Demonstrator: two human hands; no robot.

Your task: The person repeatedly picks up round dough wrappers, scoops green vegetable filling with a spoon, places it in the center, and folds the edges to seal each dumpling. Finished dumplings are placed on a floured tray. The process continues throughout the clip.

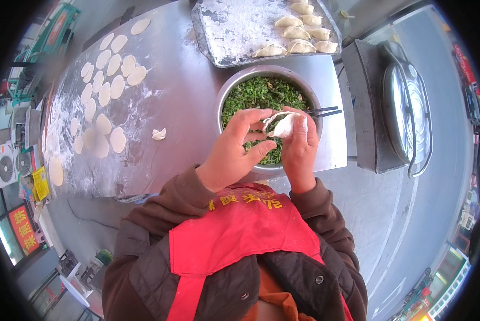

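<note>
A half-folded dumpling [284, 126] with green filling showing at its left side is pinched in my right hand [301, 146], thumb on the floury wrapper. My left hand [236, 149] curves around the dumpling's left end. Its thumb stands apart from the fingers, and some fingertips are hidden behind the wrapper, so contact there is unclear. Both hands are above a steel bowl [220, 94] of chopped green filling [260, 92]. Dark chopsticks [324, 112] rest in the bowl, their ends sticking out over its right rim.
Round dough wrappers [117, 86] lie scattered on the floured metal table [175, 92] at left. A small dough piece [159, 134] sits nearer the bowl. Behind it, a floured tray [236, 32] holds several folded dumplings [296, 33]. Right of the table stands a lidded metal cooker [404, 112].
</note>
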